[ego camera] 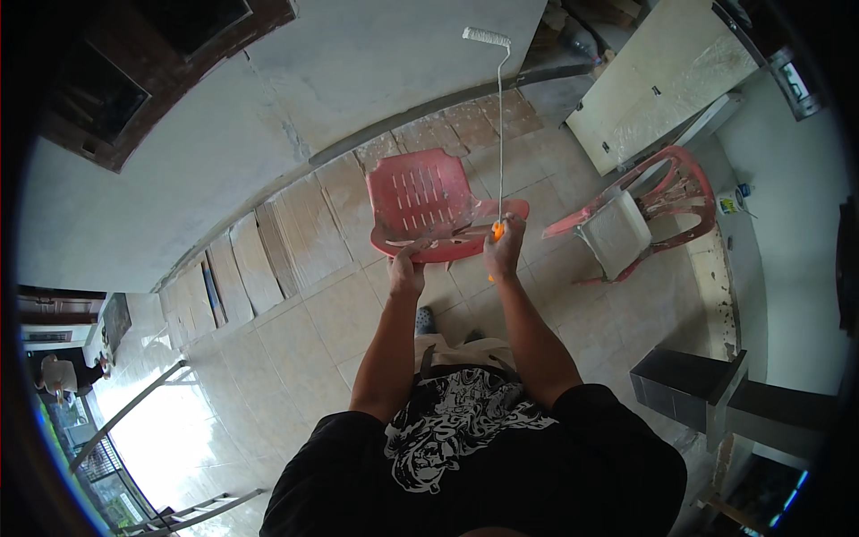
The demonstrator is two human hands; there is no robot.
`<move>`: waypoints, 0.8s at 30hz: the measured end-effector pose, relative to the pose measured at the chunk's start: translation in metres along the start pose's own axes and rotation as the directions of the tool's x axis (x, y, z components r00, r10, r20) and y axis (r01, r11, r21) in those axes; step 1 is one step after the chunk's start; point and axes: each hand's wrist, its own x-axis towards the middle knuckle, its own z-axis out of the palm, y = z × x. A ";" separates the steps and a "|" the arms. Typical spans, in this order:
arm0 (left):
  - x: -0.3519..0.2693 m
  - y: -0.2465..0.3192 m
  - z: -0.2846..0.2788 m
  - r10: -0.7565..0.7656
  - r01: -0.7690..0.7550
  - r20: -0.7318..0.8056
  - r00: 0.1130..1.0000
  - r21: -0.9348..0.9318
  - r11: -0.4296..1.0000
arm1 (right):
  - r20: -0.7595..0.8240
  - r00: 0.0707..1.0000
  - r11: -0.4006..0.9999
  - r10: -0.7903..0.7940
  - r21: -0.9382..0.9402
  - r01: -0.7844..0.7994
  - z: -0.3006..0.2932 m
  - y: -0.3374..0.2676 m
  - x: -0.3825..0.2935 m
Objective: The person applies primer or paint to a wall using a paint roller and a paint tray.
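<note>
A red plastic chair (423,188), stained with pale paint and slotted in its backrest, is right in front of me. My left hand (407,265) grips the near edge of the chair. In my right hand (506,245) is the orange handle of a paint roller (500,134), pressed close to the chair's right armrest. The roller's long thin wire frame points away from me, and its white sleeve (486,36) is at the far end, in front of the pale wall. Whether my right fingers also hold the armrest, I cannot tell.
Flattened cardboard sheets (302,228) line the floor along the wall (335,80). A second red chair (698,188) with a whitish pad stands to the right, near a leaning cream panel (671,80). A ladder (201,513) is at lower left; a person (67,376) is far left.
</note>
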 end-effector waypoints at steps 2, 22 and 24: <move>0.006 -0.005 0.026 -0.004 0.004 0.029 1.000 0.020 1.000 | -0.073 0.995 0.996 -0.064 -0.064 0.059 -0.007 0.014 0.013; 0.085 -0.231 0.212 -0.039 0.042 0.034 0.999 -0.118 0.992 | -0.048 0.993 0.992 -0.110 -0.072 0.106 -0.162 0.200 0.184; 0.087 -0.250 0.209 -0.005 0.008 0.053 0.999 -0.063 0.998 | -0.059 0.989 0.989 -0.136 -0.058 0.133 -0.170 0.212 0.186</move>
